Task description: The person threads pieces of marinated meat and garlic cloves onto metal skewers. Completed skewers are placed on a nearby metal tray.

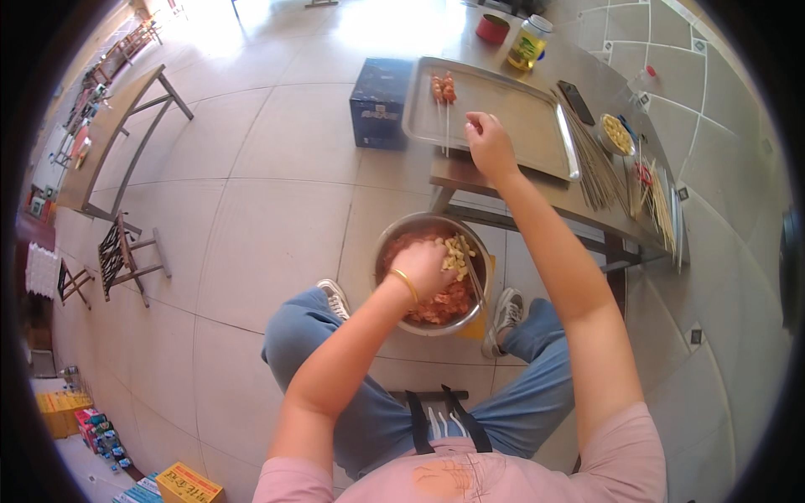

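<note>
My left hand (424, 267), with a gold bangle at the wrist, reaches into a steel bowl (383, 314). Its fingertips are buried between raw minced or chopped meat (440, 308) and pale yellow chunks (458, 258), so its grip is hidden. Thin sticks (473, 271) lean inside the bowl's right side. Above the near edge of a metal tray (503, 119), my right hand (487, 141) has loosely curled fingers, with a gap at the thumb and nothing visible in them. Two meat skewers (443, 89) lie side by side at the tray's left, their sticks crossing its near rim.
Right of the tray lie a bundle of thin skewers (588, 160), a phone (575, 102), a bowl of pale chunks (616, 134) and red-handled scissors (643, 173). Behind it stand an oil jar (529, 44) and a red container (492, 28). A blue box (379, 104) adjoins the tray's left.
</note>
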Demonstrator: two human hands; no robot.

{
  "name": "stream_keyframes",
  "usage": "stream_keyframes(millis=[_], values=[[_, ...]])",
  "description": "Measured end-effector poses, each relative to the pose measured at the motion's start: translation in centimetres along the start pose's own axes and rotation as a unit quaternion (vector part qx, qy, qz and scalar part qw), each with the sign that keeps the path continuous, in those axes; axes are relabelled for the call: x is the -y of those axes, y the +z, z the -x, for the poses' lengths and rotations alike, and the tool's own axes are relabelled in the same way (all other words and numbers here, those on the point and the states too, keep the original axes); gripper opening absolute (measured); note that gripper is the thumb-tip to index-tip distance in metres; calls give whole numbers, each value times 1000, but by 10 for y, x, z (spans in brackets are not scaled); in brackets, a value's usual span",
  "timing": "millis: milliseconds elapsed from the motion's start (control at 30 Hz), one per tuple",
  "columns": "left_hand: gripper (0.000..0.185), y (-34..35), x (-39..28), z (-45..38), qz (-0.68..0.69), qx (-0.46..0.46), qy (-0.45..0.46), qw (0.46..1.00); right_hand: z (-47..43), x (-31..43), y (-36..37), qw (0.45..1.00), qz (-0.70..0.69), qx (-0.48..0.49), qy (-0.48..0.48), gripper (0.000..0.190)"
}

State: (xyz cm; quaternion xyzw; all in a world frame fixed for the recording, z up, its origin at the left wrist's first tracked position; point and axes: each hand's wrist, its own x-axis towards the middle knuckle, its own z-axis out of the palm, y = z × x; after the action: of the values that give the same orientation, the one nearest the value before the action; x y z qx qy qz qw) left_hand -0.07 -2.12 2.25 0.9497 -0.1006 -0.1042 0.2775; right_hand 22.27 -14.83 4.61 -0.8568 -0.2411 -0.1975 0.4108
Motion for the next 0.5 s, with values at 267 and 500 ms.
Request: stream_keyframes(millis=[267,500], values=[[35,-13,24,0,-55,-51,-90,993,222,13,-64,944,64,221,239,19],[34,-5,33,-2,-81,-15,-129,988,274,-17,-57,875,215,310,304,22]])
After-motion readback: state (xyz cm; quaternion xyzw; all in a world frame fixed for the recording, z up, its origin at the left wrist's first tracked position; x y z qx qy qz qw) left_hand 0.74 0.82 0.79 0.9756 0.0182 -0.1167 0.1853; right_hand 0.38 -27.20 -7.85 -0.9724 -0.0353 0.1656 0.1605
